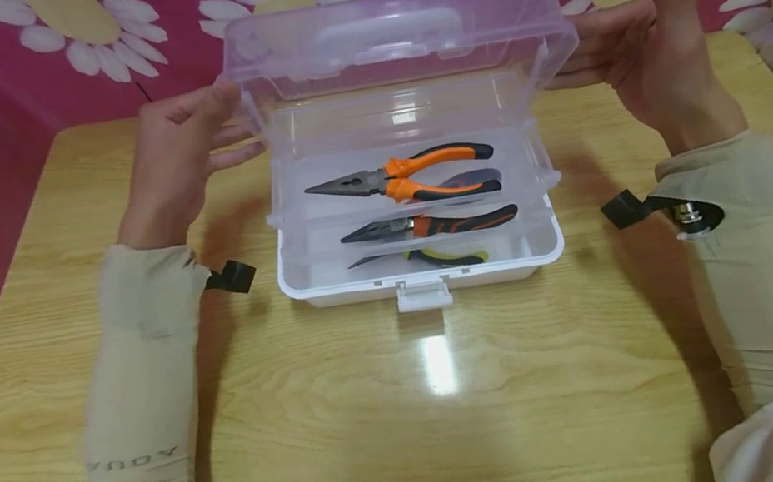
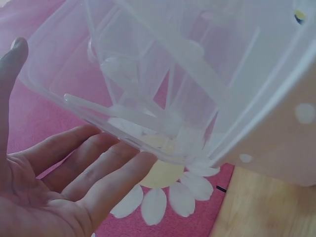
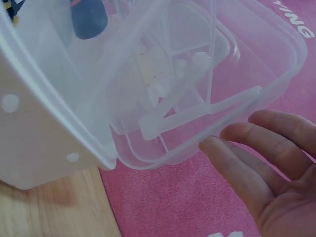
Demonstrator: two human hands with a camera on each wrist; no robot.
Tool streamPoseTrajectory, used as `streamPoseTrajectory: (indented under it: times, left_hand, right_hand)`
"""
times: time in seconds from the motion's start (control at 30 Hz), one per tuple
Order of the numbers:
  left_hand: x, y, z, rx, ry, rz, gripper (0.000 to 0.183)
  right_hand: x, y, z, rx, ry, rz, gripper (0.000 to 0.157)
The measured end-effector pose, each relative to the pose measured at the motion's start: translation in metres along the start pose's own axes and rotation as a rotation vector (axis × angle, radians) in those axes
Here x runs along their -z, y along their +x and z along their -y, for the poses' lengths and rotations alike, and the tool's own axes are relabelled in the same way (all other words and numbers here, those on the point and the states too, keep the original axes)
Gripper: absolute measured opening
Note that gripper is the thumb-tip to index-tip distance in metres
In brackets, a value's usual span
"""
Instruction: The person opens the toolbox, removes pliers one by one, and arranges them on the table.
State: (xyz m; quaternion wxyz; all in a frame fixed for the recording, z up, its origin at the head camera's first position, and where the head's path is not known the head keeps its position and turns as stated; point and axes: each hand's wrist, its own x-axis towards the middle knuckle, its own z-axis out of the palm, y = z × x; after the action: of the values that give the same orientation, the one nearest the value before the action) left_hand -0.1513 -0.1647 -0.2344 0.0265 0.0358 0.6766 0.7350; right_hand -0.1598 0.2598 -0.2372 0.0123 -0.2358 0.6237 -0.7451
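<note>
Beige sleeves stretch over the wooden desk. Midway sits a clear toolbox holding three pliers. Farther back, left hand and right hand, fingers straight, steady its raised lid.

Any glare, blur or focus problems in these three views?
Head view: sharp overall, a bright glare patch on the table in front of the box, soft shadows beside both sleeves. Left wrist view: lid hazy and washed out, left hand close and soft. Right wrist view: lid likewise milky, right hand slightly blurred.
</note>
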Motion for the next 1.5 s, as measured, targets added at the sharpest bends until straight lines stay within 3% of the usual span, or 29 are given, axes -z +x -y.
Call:
streamPoseTrajectory:
  times: [0.3,0.47,0.7,0.93,1.13,1.3,1.5]
  left_hand:
    - [-0.001,0.008,0.002,0.018,0.038,-0.023,0.047]
    - [-0.005,0.012,0.003,0.008,0.094,-0.082,0.045]
    - [-0.011,0.012,-0.001,-0.028,0.114,-0.134,0.044]
    - [-0.017,0.009,-0.005,-0.102,0.247,-0.171,0.052]
    - [-0.019,0.004,-0.009,-0.098,0.31,-0.175,0.059]
    - [-0.018,0.001,-0.015,-0.095,0.375,-0.171,0.062]
    - [-0.018,0.001,-0.015,-0.073,0.353,-0.177,0.057]
  right_hand:
    - [-0.004,0.001,0.001,-0.018,-0.076,-0.026,0.086]
    - [-0.009,0.002,-0.001,0.0,-0.054,-0.066,0.08]
    - [-0.02,0.005,0.008,-0.041,-0.142,-0.261,0.04]
    - [-0.027,0.004,0.011,-0.031,-0.244,-0.331,0.035]
    - [-0.032,0.0,0.018,-0.063,-0.18,-0.374,0.036]
    - [-0.031,-0.002,0.024,-0.07,-0.12,-0.344,0.035]
    - [-0.03,-0.001,0.023,-0.103,-0.072,-0.359,0.037]
